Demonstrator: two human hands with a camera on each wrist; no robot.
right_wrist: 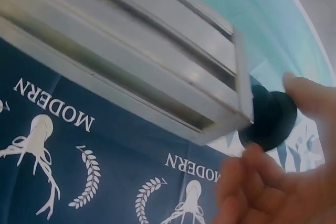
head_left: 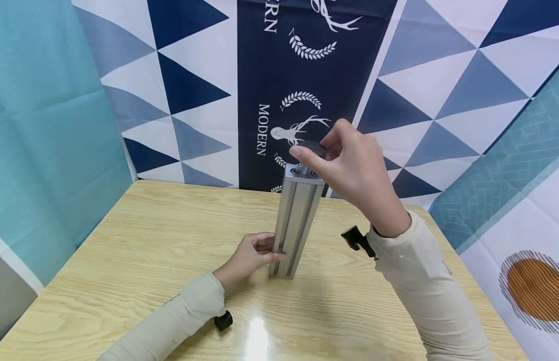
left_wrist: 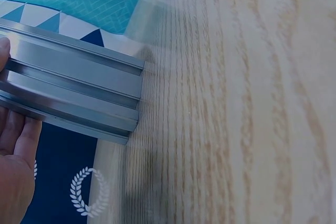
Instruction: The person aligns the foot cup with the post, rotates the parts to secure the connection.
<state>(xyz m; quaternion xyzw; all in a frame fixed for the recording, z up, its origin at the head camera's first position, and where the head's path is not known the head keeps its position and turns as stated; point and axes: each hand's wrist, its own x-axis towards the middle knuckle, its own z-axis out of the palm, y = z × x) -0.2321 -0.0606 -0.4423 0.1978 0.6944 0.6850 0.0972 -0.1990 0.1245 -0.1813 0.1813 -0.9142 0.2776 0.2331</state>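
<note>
A silver aluminium profile (head_left: 294, 220) with grooved sides stands upright on the table, leaning slightly. My left hand (head_left: 249, 256) grips it near its lower end, thumb on the front face and fingers at the side. In the left wrist view, the profile (left_wrist: 73, 74) meets the wood with its square end. A metal end plate (head_left: 294, 177) with recessed screws caps the top. Above that plate, my right hand (head_left: 358, 168) pinches a black round levelling foot (head_left: 316, 147) by its rim. A short stem shows between foot and plate. The foot (right_wrist: 272, 121) appears blurred in the right wrist view.
A light wood-grain table (head_left: 184, 225) lies under the hands. Behind it hangs a patterned cloth (head_left: 193, 100) with triangles and deer prints; a teal cloth (head_left: 40, 130) hangs on the left. Black camera mounts (head_left: 358, 241) sit at both wrists.
</note>
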